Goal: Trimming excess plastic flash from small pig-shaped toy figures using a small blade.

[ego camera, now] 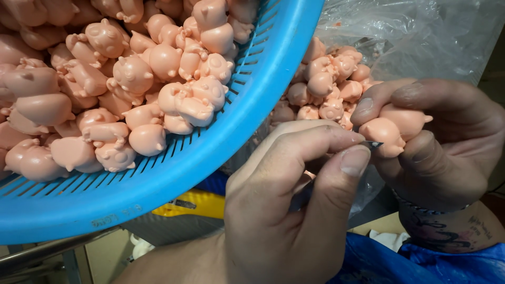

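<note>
1. We hold a pink pig figure [392, 129] in our right hand [447, 142], its grip closed around it, beside the blue basket [263, 94]
2. Our left hand [294, 205] pinches a small blade [371, 143] against the figure; trimming seems underway
3. Next calls for a steady, shallow cut

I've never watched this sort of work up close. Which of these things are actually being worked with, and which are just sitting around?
In use:
- pink figure, held in the right hand
- small blade, pinched in the left hand, tip at the figure

Lying about:
- blue basket full of pink figures
- clear plastic bag with a heap of pink figures
- blue cloth
</note>
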